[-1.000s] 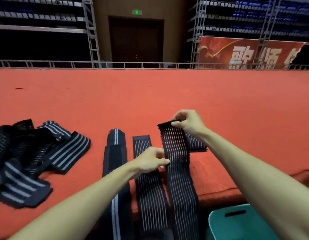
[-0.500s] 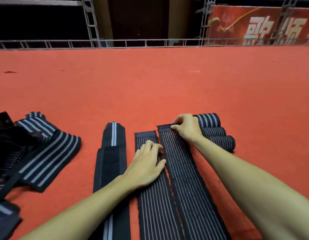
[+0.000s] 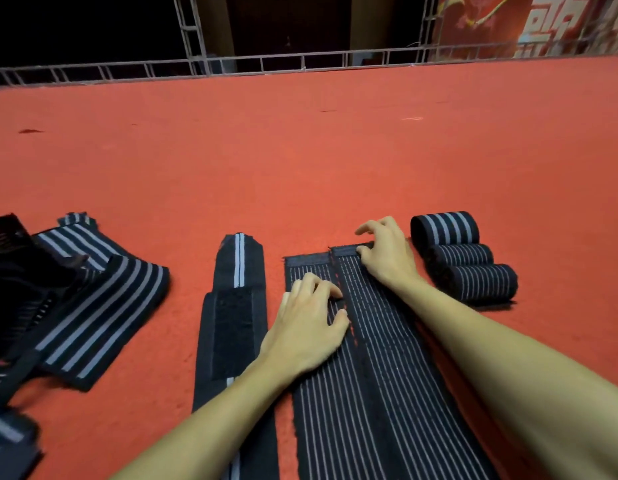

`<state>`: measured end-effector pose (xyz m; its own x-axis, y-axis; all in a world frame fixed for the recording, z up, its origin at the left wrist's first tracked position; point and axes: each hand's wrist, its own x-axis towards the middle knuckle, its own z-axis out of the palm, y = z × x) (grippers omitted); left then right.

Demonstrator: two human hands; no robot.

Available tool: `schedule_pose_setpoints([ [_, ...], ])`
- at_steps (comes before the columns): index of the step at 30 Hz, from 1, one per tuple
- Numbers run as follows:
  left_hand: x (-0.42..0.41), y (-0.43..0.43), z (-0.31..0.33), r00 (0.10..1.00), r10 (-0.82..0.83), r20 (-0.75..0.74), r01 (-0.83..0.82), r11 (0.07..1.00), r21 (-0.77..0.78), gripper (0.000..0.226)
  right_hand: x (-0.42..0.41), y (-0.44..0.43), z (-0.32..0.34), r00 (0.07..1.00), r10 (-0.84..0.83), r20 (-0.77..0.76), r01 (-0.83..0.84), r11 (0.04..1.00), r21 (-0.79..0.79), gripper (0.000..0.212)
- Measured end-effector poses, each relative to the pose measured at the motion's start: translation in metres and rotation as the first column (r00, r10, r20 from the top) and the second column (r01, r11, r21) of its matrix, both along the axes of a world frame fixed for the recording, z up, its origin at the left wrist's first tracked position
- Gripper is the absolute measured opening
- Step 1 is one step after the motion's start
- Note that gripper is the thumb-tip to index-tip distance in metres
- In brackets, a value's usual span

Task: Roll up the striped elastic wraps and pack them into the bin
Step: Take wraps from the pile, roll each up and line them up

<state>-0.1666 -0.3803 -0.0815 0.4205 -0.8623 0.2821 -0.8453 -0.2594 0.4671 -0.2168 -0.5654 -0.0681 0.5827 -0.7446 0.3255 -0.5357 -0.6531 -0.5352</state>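
Observation:
Two black wraps with thin white stripes lie flat side by side on the red carpet, the right wrap (image 3: 387, 341) and the left wrap (image 3: 321, 403). My right hand (image 3: 387, 258) presses on the far end of the right wrap, fingers curled at its black hem. My left hand (image 3: 311, 327) rests flat on the left wrap, fingers spread. A third flat wrap (image 3: 234, 323) with a velcro patch and one centre stripe lies left of them. Three rolled wraps (image 3: 463, 258) sit in a row just right of my right hand. The bin is out of view.
A loose heap of wide-striped black wraps (image 3: 92, 299) lies at the left edge. The red carpet (image 3: 300, 150) stretches far ahead to a metal truss rail (image 3: 300, 62). A red banner (image 3: 543, 26) hangs at the back right.
My right hand has laid the lifted wrap end down flat on the carpet. My left hand has flattened onto the neighbouring wrap. The view tilted down, so the teal bin left the frame.

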Motion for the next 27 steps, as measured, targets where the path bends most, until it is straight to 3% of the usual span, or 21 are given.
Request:
schedule_pose_setpoints([
  [2, 0.000, 0.000, 0.002, 0.999, 0.011, -0.044, -0.011, 1.000, -0.016, 0.015, 0.009, 0.008, 0.004, 0.996, 0.091, 0.004, -0.090, 0.992, -0.086, 0.019],
  [4, 0.000, 0.001, 0.002, 0.992, 0.039, -0.120, -0.041, 0.999, -0.022, 0.010, 0.022, 0.017, 0.006, 0.978, 0.191, -0.086, -0.200, 0.974, -0.109, 0.022],
  [6, 0.001, 0.001, 0.003, 0.975, 0.066, -0.212, -0.073, 0.997, -0.027, 0.012, 0.032, 0.023, 0.006, 0.946, 0.241, -0.216, -0.263, 0.961, -0.080, 0.030],
  [8, 0.002, 0.001, 0.003, 0.957, 0.075, -0.280, -0.092, 0.995, -0.050, 0.014, 0.037, 0.026, 0.004, 0.934, 0.269, -0.236, -0.279, 0.960, -0.011, 0.031],
  [13, 0.005, 0.005, 0.015, 0.878, 0.128, -0.461, -0.233, 0.956, -0.179, 0.021, 0.041, 0.034, 0.018, 0.957, 0.272, -0.105, -0.265, 0.961, 0.078, 0.013],
  [15, 0.008, 0.011, 0.020, 0.824, 0.168, -0.542, -0.332, 0.917, -0.221, 0.034, 0.036, 0.042, 0.036, 0.958, 0.282, 0.049, -0.286, 0.948, 0.139, 0.012],
  [17, 0.012, 0.018, 0.025, 0.777, 0.228, -0.587, -0.387, 0.908, -0.159, 0.049, 0.027, 0.052, 0.061, 0.918, 0.321, 0.232, -0.368, 0.907, 0.204, 0.010],
  [19, 0.014, 0.025, 0.035, 0.689, 0.220, -0.691, -0.353, 0.934, -0.054, 0.048, 0.013, 0.062, 0.086, 0.843, 0.336, 0.420, -0.480, 0.821, 0.308, 0.007],
  [20, 0.014, 0.028, 0.040, 0.642, 0.164, -0.749, -0.288, 0.957, -0.038, 0.035, 0.006, 0.066, 0.097, 0.810, 0.320, 0.491, -0.520, 0.779, 0.350, 0.007],
  [22, 0.007, 0.036, 0.055, 0.567, 0.036, -0.823, -0.173, 0.982, -0.076, 0.014, -0.005, 0.071, 0.115, 0.772, 0.256, 0.582, -0.546, 0.735, 0.401, 0.010],
  [24, -0.002, 0.041, 0.072, 0.471, -0.057, -0.880, -0.118, 0.985, -0.128, 0.015, -0.016, 0.070, 0.129, 0.748, 0.168, 0.643, -0.545, 0.708, 0.449, 0.010],
  [27, -0.014, 0.041, 0.093, 0.186, -0.240, -0.953, -0.020, 0.968, -0.248, 0.022, -0.032, 0.062, 0.138, 0.756, 0.061, 0.652, -0.480, 0.729, 0.488, 0.009],
])
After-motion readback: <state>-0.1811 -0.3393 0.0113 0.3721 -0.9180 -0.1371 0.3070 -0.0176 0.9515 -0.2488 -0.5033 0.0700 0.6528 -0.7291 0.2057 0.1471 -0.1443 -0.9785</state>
